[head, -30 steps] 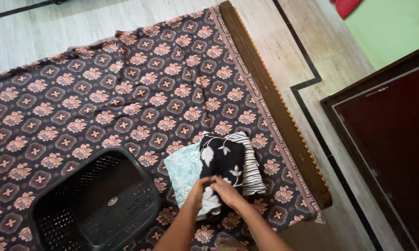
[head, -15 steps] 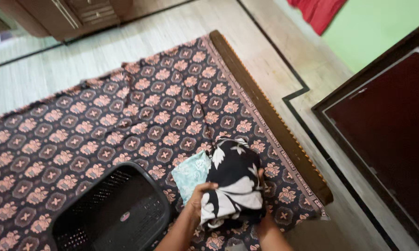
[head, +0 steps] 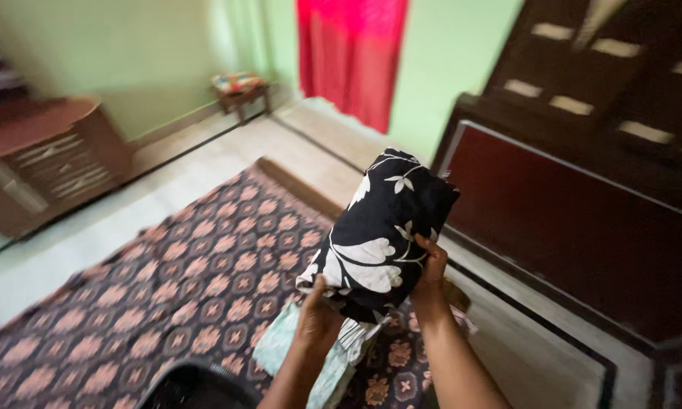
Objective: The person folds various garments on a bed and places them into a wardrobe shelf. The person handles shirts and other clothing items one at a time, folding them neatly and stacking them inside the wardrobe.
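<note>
A stack of folded clothes is lifted off the patterned bedspread (head: 197, 280). On top is a black cloth with white leaves (head: 382, 227); under it a pale teal cloth (head: 280, 344) and a striped edge show. My left hand (head: 316, 314) grips the stack from below on its left side. My right hand (head: 430, 265) holds its right edge, fingers wrapped over the black cloth. The stack is raised toward the dark wooden wardrobe (head: 583, 204) on the right.
A black plastic laundry basket (head: 193, 386) peeks in at the bottom edge. A brown dresser (head: 45, 163) stands at the left, a small stool (head: 238, 87) by the green wall, and a red curtain (head: 352, 53) hangs at the back.
Both hands have lifted the folded stack off the bed and up toward the wardrobe. The camera has tilted up from the bed to the room.
</note>
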